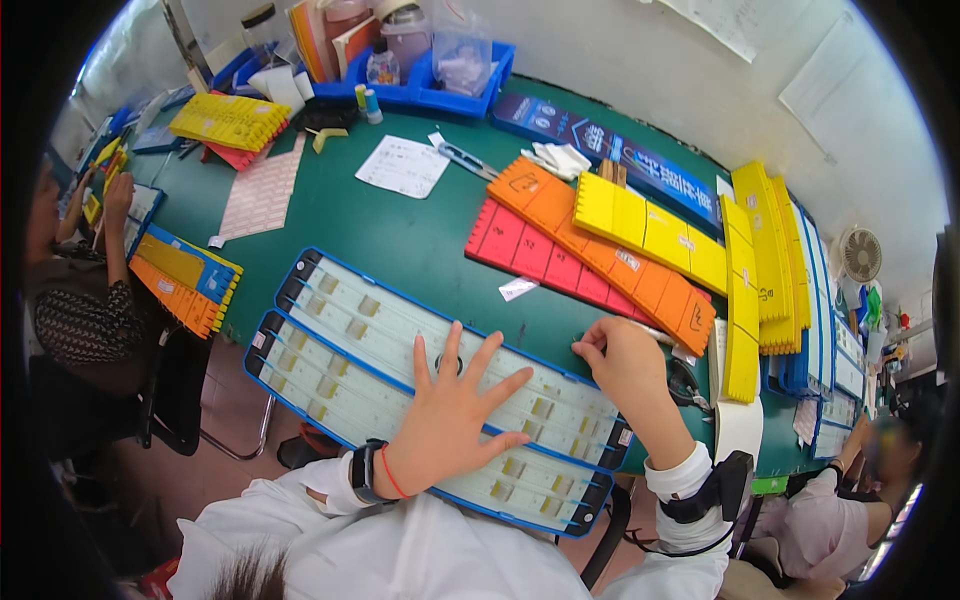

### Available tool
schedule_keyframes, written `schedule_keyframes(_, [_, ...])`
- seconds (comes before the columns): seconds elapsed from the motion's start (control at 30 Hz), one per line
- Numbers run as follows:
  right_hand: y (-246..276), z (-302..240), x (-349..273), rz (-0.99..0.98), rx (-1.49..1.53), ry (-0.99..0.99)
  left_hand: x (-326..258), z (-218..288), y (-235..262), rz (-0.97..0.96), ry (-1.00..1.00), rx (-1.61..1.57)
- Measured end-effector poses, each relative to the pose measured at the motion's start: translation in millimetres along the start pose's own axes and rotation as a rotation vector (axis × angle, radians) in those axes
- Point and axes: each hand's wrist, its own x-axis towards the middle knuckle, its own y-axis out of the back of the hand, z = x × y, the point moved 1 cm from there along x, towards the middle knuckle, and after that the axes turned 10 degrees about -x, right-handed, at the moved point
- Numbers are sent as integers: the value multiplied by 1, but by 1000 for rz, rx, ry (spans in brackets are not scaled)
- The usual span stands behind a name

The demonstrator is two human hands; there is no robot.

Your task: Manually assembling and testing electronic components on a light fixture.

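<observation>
A long blue-edged case (pixel 410 318) lies unfolded in two halves across the table's near edge, its pale lengthwise slots holding several small yellowish-grey pieces. Flat on its middle rests my left hand (pixel 447 405), fingers spread wide and holding nothing. My right hand (pixel 628 368) is just beyond the case's right part, with thumb and index finger pinched together. Whatever is between those fingertips, if anything, is too small to make out. Black pliers (pixel 686 383) lie to the right of this hand. Beyond it are red (pixel 525 245), orange (pixel 600 250) and yellow (pixel 650 228) foam boards with notched ends.
More yellow boards (pixel 770 260) are stacked at the right. Farther back lie a handwritten paper (pixel 402 167), a utility knife (pixel 466 160), a blue tray (pixel 420 95) and a long blue box (pixel 620 150). Co-workers sit at left (pixel 80 300) and right (pixel 840 510).
</observation>
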Motion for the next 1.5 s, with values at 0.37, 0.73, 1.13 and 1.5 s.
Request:
schedule_keyframes(0.37, [7,-1,-17,367,-28,113,-25,-9,4,11,38,34])
schedule_keyframes(0.73, [14,-9,-71,266,35,151,-22,9,23,-4,88,-2])
schedule_keyframes(1.13, [-5,-4,-74,82,-154,208,-1,33,-16,-117,-26,-107])
schedule_keyframes(1.5, [10,104,-76,199,-36,-107,8,28,-15,-223,-42,-110])
